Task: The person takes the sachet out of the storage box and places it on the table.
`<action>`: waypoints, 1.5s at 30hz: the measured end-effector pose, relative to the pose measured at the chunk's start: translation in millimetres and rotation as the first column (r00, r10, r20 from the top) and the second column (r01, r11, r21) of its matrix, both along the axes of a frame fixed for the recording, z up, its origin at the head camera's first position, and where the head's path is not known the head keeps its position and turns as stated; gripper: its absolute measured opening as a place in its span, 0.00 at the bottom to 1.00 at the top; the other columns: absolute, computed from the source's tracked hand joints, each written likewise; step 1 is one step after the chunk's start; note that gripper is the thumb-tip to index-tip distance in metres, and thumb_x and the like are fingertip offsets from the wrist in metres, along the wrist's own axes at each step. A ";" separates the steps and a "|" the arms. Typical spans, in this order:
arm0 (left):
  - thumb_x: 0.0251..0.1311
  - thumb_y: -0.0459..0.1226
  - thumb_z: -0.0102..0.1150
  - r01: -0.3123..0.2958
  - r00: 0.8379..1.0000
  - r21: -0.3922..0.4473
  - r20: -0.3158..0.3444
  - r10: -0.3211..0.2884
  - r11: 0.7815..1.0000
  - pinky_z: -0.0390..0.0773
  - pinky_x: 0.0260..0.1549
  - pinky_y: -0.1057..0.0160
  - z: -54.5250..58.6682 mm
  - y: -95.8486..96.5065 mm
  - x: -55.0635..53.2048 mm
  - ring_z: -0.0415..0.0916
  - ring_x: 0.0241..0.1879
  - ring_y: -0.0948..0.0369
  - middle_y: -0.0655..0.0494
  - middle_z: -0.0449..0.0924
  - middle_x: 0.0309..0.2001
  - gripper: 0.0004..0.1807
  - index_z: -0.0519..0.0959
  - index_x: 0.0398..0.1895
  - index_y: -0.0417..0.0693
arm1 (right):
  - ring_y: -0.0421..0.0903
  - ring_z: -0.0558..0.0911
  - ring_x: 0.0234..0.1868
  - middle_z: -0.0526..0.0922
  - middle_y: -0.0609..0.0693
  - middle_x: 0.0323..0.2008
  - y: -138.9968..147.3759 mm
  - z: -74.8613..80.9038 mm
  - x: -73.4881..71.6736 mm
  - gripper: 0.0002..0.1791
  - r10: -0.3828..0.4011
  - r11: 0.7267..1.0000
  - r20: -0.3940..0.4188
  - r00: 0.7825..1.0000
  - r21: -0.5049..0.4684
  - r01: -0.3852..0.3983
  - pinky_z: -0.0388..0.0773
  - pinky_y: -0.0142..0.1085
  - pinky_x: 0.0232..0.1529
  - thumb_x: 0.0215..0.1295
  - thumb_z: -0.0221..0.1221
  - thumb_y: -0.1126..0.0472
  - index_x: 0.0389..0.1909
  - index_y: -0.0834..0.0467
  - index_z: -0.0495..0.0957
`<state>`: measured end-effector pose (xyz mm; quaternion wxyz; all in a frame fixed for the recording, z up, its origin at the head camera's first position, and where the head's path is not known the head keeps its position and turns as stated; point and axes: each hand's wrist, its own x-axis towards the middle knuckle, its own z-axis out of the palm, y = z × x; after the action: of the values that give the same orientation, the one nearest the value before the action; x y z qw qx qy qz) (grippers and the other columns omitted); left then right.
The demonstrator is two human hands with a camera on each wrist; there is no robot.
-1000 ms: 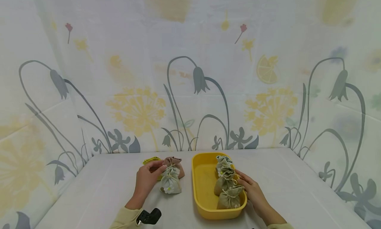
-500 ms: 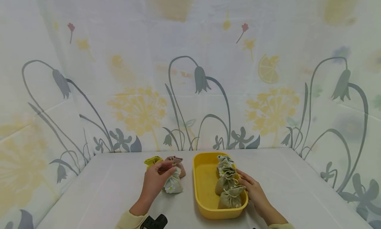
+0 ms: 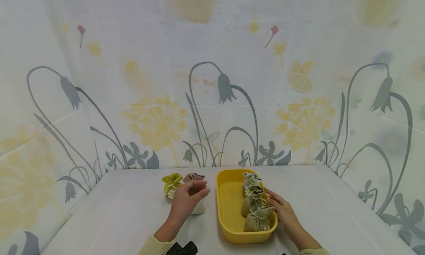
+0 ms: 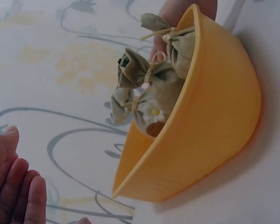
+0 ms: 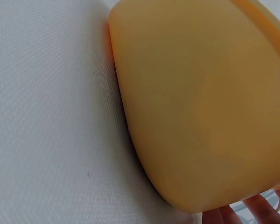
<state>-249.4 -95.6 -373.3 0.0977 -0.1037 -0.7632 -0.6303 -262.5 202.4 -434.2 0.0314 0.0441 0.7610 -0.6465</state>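
Observation:
My left hand (image 3: 186,199) is above the table, left of a yellow plastic tub (image 3: 229,235). Its fingers are loosely bent, and in the left wrist view nothing shows between the fingertips (image 4: 36,189). Behind and below it is a small white drawstring pouch (image 3: 199,209), mostly hidden. A pink pouch (image 3: 193,177) and a yellow-green pouch (image 3: 171,179) with a white flower stand just beyond. My right hand (image 3: 286,215) holds the tub's right rim, fingers reaching over it beside the pouches. Inside, along that side, sit a pale pouch (image 3: 251,177) and two olive-beige pouches (image 3: 257,219).
White cloth covers the table (image 3: 126,207), and a flower-printed curtain (image 3: 152,63) hangs behind it. The left part of the tub's floor (image 3: 230,199) shows bare. A black device (image 3: 182,248) is strapped at my left wrist.
My left hand has moved right, across the white pouch, and now covers most of it. The yellow-green pouch has come into fuller view. My right hand and the tub keep their places.

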 end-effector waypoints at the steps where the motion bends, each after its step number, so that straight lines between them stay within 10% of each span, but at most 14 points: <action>1: 0.55 0.38 0.65 0.007 1.000 -0.001 -0.001 -0.007 1.000 0.77 0.39 0.69 0.3 2.0 0.3 0.77 0.40 0.59 0.50 0.80 0.40 0.16 0.81 0.45 0.41 | 0.64 0.60 0.63 0.56 0.63 0.68 0.1 -0.1 -0.1 0.33 0.002 1.000 0.000 1.000 0.003 -0.002 0.64 0.58 0.56 0.68 0.50 0.47 0.69 0.57 0.58; 30: 0.56 0.39 0.64 0.189 0.982 0.017 -0.025 -0.189 0.982 0.78 0.36 0.67 1.9 67.4 4.6 0.78 0.37 0.60 0.52 0.82 0.39 0.14 0.82 0.43 0.42 | 0.64 0.58 0.65 0.54 0.63 0.69 0.0 1.1 -0.1 0.34 0.010 1.000 0.002 1.000 0.006 -0.010 0.62 0.58 0.57 0.68 0.50 0.47 0.70 0.58 0.57; 45: 0.54 0.39 0.66 0.310 0.949 -0.023 0.074 -0.308 0.950 0.77 0.31 0.69 -5.6 105.2 9.7 0.78 0.33 0.66 0.56 0.82 0.37 0.13 0.83 0.41 0.40 | 0.64 0.58 0.65 0.54 0.63 0.68 1.2 0.0 0.0 0.33 0.010 1.000 -0.018 1.000 0.012 -0.010 0.64 0.57 0.56 0.68 0.50 0.47 0.69 0.58 0.58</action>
<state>-239.7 9.7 -378.8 -0.0305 -0.2016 -0.7513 -0.6277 -262.5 203.6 -434.2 0.0277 0.0347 0.7654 -0.6420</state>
